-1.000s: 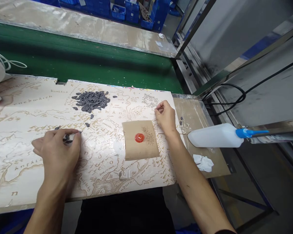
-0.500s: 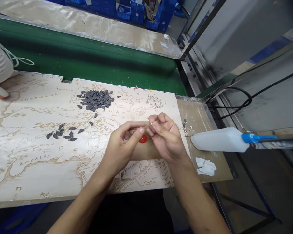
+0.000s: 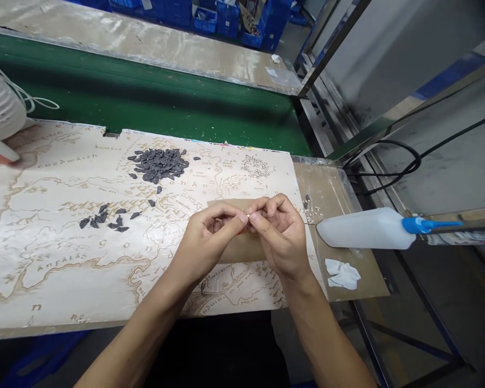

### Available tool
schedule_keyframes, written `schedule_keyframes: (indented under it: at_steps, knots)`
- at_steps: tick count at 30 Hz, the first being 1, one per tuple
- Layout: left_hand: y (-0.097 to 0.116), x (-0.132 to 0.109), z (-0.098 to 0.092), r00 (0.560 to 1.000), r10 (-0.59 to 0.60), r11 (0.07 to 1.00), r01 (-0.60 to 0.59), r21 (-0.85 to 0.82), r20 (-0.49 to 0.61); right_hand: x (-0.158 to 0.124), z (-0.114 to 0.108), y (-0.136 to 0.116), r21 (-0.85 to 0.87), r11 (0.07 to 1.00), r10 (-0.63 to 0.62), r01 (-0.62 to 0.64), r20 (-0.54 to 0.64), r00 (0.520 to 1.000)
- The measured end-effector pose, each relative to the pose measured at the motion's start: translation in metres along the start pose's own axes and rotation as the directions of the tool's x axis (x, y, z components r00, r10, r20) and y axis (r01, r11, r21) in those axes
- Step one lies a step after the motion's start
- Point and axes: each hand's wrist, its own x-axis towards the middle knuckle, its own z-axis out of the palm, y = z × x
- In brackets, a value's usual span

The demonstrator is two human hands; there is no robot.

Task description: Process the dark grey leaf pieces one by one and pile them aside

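Over a brown board [image 3: 238, 252], my left hand [image 3: 212, 231] and my right hand [image 3: 281, 231] meet at their fingertips. Between the two pinches shows a tiny white piece [image 3: 248, 216], too small to tell its kind. Both hands are closed, thumb against index finger, with the other fingers curled. A red round thing [image 3: 239, 233] lies just beneath the fingers, mostly covered by them. Farther off on the map-printed sheet [image 3: 64, 291] are a heap of dark grey leaf-shaped pieces [image 3: 159, 164] and a scatter of tiny pale bits [image 3: 255, 167].
Several loose dark pieces [image 3: 101, 217] lie to the left. On the right are a white squeeze bottle with a blue nozzle [image 3: 364, 229], lying on its side, and a crumpled white tissue [image 3: 342, 274]. A white fan [image 3: 2, 105] stands far left. Behind runs a green belt [image 3: 165, 102].
My hands have come together: the fingertips, apart before, now meet at the tiny white piece. The red thing has become more hidden. The view has shifted slightly.
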Motion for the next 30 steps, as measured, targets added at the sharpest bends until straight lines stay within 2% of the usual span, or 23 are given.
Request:
schedule_keyframes:
  at_steps: [5, 8, 9, 11, 13, 15, 17, 21, 24, 27, 30]
  knots:
    - [-0.003, 0.0, -0.001, 0.999, -0.052, 0.995, 0.051, 0.089, 0.005, -0.002, -0.003, -0.005, -0.099, 0.995, -0.008, 0.014, 0.06, 0.998]
    - [-0.007, 0.002, -0.011, 1.0, -0.028, 0.96, 0.029, 0.278, -0.009, -0.003, -0.011, -0.003, -0.192, 0.98, -0.035, 0.047, 0.064, 0.997]
    - [-0.009, 0.004, -0.018, 0.999, 0.012, 0.919, 0.009, 0.395, -0.049, -0.004, -0.014, -0.001, -0.253, 0.966, -0.046, 0.059, 0.06, 0.997]
    - [-0.012, 0.011, -0.036, 0.974, 0.131, 0.752, 0.022, 0.659, -0.182, -0.006, -0.021, 0.003, -0.405, 0.91, -0.057, 0.082, 0.075, 0.996]
    - [-0.014, 0.019, -0.057, 0.91, 0.251, 0.552, 0.146, 0.821, -0.33, -0.009, -0.026, 0.008, -0.536, 0.837, -0.05, 0.111, 0.126, 0.991]
    - [-0.014, 0.027, -0.075, 0.85, 0.314, 0.449, 0.26, 0.855, -0.423, -0.012, -0.027, 0.013, -0.608, 0.781, -0.04, 0.145, 0.184, 0.982]
    - [-0.013, 0.033, -0.089, 0.83, 0.323, 0.42, 0.305, 0.855, -0.454, -0.013, -0.026, 0.016, -0.642, 0.745, -0.037, 0.183, 0.233, 0.972]
    - [-0.013, 0.03, -0.105, 0.835, 0.308, 0.38, 0.331, 0.864, -0.455, -0.012, -0.025, 0.02, -0.701, 0.658, -0.062, 0.273, 0.311, 0.948]
    - [-0.018, 0.02, -0.112, 0.841, 0.306, 0.346, 0.338, 0.875, -0.446, -0.011, -0.025, 0.02, -0.728, 0.62, -0.078, 0.294, 0.315, 0.946]
    - [-0.022, 0.013, -0.119, 0.851, 0.286, 0.326, 0.346, 0.88, -0.44, -0.011, -0.025, 0.019, -0.737, 0.609, -0.077, 0.294, 0.314, 0.946]
    - [-0.024, 0.014, -0.122, 0.842, 0.301, 0.34, 0.345, 0.875, -0.449, -0.011, -0.024, 0.016, -0.722, 0.641, -0.066, 0.262, 0.288, 0.955]
